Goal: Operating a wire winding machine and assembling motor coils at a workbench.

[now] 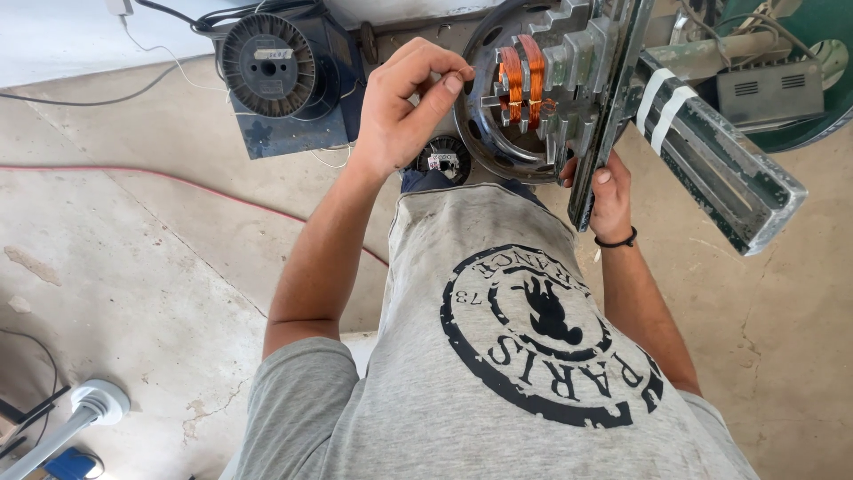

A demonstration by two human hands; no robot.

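My left hand (404, 107) is raised at top centre, its thumb and fingers pinched together as if on a thin strand that I cannot make out. Just right of it stands a stepped grey metal winding former (569, 62) carrying two orange copper wire coils (522, 76), with a dark metal ring (484, 147) around its near side. My right hand (609, 191), with a black band at the wrist, grips the lower edge of the former's flat metal frame (600, 133).
A black wire spool (268, 64) sits on a blue box at top left. A long taped metal beam (720, 160) juts out to the right. A red cable (178, 182) crosses the concrete floor; a white pipe (80, 413) lies at bottom left.
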